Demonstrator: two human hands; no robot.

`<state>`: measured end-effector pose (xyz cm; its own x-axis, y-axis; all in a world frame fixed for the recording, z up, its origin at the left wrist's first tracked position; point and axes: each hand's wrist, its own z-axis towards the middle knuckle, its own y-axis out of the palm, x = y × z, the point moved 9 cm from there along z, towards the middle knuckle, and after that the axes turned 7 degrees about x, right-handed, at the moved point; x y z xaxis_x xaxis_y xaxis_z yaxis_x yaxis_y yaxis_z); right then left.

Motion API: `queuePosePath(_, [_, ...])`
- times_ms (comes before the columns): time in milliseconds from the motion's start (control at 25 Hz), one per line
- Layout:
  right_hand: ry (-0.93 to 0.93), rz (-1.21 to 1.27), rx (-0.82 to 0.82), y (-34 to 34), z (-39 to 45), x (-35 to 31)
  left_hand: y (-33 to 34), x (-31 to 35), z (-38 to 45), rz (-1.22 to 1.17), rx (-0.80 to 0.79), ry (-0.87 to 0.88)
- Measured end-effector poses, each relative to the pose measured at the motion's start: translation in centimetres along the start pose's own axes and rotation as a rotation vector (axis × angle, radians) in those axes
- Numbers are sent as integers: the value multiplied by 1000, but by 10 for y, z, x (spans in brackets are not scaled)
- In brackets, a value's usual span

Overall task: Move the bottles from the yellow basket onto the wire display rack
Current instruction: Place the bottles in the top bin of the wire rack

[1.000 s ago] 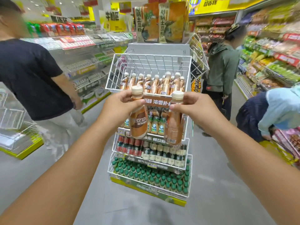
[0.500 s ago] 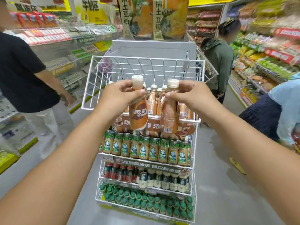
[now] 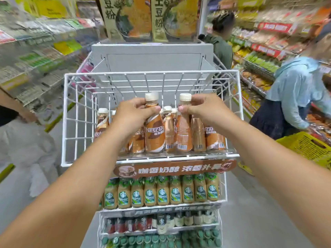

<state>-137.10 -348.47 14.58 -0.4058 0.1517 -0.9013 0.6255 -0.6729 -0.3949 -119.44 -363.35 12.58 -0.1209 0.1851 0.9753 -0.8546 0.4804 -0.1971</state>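
Reaching into the top tier of the white wire display rack [image 3: 63, 122], both hands pinch brown coffee bottles by the neck, just under their cream caps. The left hand [image 3: 133, 113] has thumb and fingers closed round the left bottle [image 3: 155, 135], whose label faces the camera with its first letters readable and the last one curving out of sight. The right hand [image 3: 202, 109] pinches the right bottle [image 3: 184, 133], turned so only its barcode side shows. Both bottles stand upright inside the basket, their bases near the front rail; whether they rest on the wire floor cannot be told, since the rail covers their bottoms. More of the same bottles [image 3: 103, 122] stand behind and beside them, partly hidden by the wrists. A brown banner [image 3: 175, 170] hangs below the tier. The lower tiers hold green-labelled bottles [image 3: 162, 191], and the lowest rows are blurred and cut off by the frame. The yellow basket [image 3: 308, 145] sits on the floor at far right, its contents not visible and its edge cropped. The surrounding shelves and bystanders are smeared by motion.
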Motion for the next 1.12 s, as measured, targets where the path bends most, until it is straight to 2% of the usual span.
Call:
queuePosePath(360, [148,-209,18,22,27,25,27,-36,34,110,-60,-111])
queuePosePath(720, [138,-616,38,42,36,13,42,-35,33,190,-43,-44])
queuePosePath(960, [94,-581,71,40,25,14,39,-37,31,243,56,56])
queuePosePath(1120, [-19,-502,65,36,8,13,33,-28,18,365,105,136])
